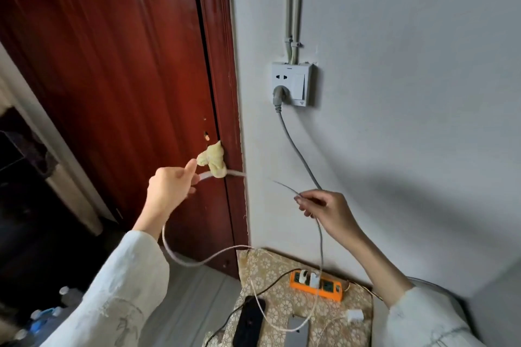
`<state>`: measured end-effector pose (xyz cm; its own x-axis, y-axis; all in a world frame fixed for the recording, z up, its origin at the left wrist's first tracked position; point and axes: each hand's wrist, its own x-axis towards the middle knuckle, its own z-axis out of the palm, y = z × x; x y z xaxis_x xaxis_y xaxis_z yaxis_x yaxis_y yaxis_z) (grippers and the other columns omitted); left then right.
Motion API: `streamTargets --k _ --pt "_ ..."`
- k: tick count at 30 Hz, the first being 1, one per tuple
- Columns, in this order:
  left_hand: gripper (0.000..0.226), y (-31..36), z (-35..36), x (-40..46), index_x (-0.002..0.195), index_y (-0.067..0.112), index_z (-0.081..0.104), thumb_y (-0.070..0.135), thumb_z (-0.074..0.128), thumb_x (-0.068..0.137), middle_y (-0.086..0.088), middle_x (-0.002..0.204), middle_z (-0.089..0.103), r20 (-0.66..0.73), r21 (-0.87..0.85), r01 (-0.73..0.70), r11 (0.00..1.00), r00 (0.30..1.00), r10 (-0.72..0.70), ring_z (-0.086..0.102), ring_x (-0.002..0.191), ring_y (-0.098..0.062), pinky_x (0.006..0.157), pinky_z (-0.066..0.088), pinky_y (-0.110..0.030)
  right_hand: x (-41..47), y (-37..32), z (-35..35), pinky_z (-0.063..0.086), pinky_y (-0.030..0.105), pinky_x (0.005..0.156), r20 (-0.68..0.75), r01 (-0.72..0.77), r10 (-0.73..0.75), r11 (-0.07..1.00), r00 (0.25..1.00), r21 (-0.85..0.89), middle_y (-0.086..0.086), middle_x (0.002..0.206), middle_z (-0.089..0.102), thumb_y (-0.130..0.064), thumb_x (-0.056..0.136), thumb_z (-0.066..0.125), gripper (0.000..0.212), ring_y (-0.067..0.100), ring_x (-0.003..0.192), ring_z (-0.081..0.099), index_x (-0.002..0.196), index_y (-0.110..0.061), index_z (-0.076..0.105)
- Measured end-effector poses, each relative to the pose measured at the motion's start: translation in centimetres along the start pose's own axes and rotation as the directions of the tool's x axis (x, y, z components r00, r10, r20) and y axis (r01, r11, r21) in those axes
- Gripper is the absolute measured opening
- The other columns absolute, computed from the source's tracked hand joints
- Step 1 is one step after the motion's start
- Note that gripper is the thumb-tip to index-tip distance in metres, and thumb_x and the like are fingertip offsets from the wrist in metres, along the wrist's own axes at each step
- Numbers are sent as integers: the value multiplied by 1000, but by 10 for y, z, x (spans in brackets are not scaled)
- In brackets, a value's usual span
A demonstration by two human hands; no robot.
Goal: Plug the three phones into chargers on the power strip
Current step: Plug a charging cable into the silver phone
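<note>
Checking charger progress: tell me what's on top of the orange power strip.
Two white charger plugs sit in the orange power strip; its right-hand sockets are free. A third white charger lies on the patterned cloth. The plugs hide their sockets.

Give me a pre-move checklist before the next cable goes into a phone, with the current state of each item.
1. Power strip fed from the wall: the grey plug sits in the wall socket; whether its cord reaches the orange power strip cannot be traced. Cannot tell.
2. Chargers seated in the strip: two white chargers stand in it. Ok.
3. Third charger plugged in: a white charger lies loose on the table. Not ok.
4. Cables in hand: left hand holds a white cable, right hand a thin grey one. Ok.
5. Phones within reach: a black phone and a grey phone show; a third is not visible. Cannot tell.
</note>
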<state>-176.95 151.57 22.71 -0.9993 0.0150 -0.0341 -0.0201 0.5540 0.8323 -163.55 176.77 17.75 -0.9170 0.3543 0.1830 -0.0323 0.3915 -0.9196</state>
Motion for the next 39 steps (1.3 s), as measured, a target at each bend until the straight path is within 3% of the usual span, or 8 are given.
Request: streamTargets --k 3,8,13,19,24,28,31,39 --pt "28 -1 15 -18 104 11 64 31 54 88 -11 107 64 -127 211 -292 933 938 322 62 98 -28 84 46 -33 8 -19 3 38 9 53 41 57 -54 995 998 -76 -8 69 64 -13 82 66 9 -1 49 52 87 -10 73" --pt "36 13 58 -58 119 16 55 27 60 86 0 110 66 503 -6 -489 872 753 425 62 101 -9 91 48 -24 10 -38 15 35 4 55 76 124 -117 988 990 -95 -4 70 62 -12 82 66 14 -12 52 52 91 -3 72" --pt "18 20 59 -69 86 2 64 7 48 92 -16 67 67 339 -311 -301 902 851 401 70 68 -30 75 59 -43 2 -32 7 38 5 54 137 49 -49 999 989 8 -8 65 62 -16 81 67 4 -7 56 55 85 -16 67" --pt "22 32 31 -58 84 9 64 9 45 94 -2 61 68 -3 -650 -224 726 956 292 70 60 -16 66 60 -27 -11 5 -7 45 18 64 225 -130 131 991 966 -19 0 67 63 -11 85 62 7 6 60 61 80 -16 60" --pt "18 17 27 -48 106 16 59 17 48 92 -7 92 70 -284 -53 -258 965 930 233 68 79 -23 80 53 -37 -13 11 -6 43 12 60 7 14 -12 981 1000 -195 -7 60 62 -21 89 58 16 -1 54 57 75 -17 66" --pt "28 23 45 -58 110 18 57 23 64 83 -1 88 65 157 240 -360 901 931 330 62 88 -23 76 46 -29 -4 -17 4 47 27 65 -15 176 -186 948 982 -267 -8 62 62 -22 87 60 14 7 58 57 83 -13 71" --pt "10 33 55 -69 94 22 63 26 62 84 3 65 57 496 139 -508 850 779 384 54 60 -12 60 41 -21 -4 -29 10 43 27 64 37 307 -321 858 946 -411 -4 76 69 -24 86 61 12 9 67 59 87 -17 71" --pt "25 19 30 -61 74 11 63 13 46 93 7 44 45 53 -197 -477 856 867 495 41 40 -7 55 48 -37 -24 12 -11 46 13 65 52 49 -36 964 998 -262 -13 69 64 -19 87 61 10 -4 64 63 87 -13 69"
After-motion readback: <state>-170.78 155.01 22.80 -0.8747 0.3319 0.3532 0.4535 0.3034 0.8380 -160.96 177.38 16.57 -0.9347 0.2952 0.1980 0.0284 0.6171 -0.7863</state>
